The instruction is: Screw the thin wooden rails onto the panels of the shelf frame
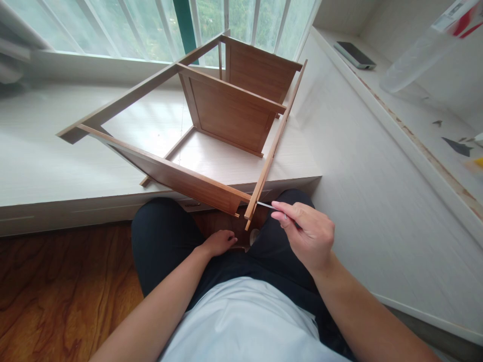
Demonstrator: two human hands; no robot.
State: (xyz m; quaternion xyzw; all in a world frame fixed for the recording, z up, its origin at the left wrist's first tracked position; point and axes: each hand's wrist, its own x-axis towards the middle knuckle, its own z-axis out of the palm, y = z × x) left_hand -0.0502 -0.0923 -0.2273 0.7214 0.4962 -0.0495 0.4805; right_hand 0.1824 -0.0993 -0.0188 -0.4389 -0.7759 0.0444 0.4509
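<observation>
A partly assembled wooden shelf frame (226, 115) of brown, fine-grained laminate panels is seen lying tipped on a pale, faintly striped surface (45, 161) before a window (113, 25). The frame is made of flat rectangular boards: two upright panels with framed edges near the window and a third, slanted panel at the near edge, all joined by long narrow rails. The right-hand rail (273, 146) is thin and straight, and its long axis runs from the far right, by the window, down toward the person's lap, where its near end overhangs the edge of the surface. A slim, silvery metal tool (266, 205), rod-like and smooth, is held in the right hand (307, 234); its fingers are closed around the tool in a pinch between thumb and forefinger. The tool lies nearly level, its tip pointing left and touching the near end of that rail, just beside the corner of the slanted panel. The left hand (219, 242) is seen resting on the lap below the frame's overhanging corner, fingers curled loosely downward; whether anything is held in it cannot be told. Dark trousers and a light shirt are worn. Glossy reddish wood flooring (56, 291) is visible at the left, and a dark phone (354, 55) lies on a white ledge at the upper right.
</observation>
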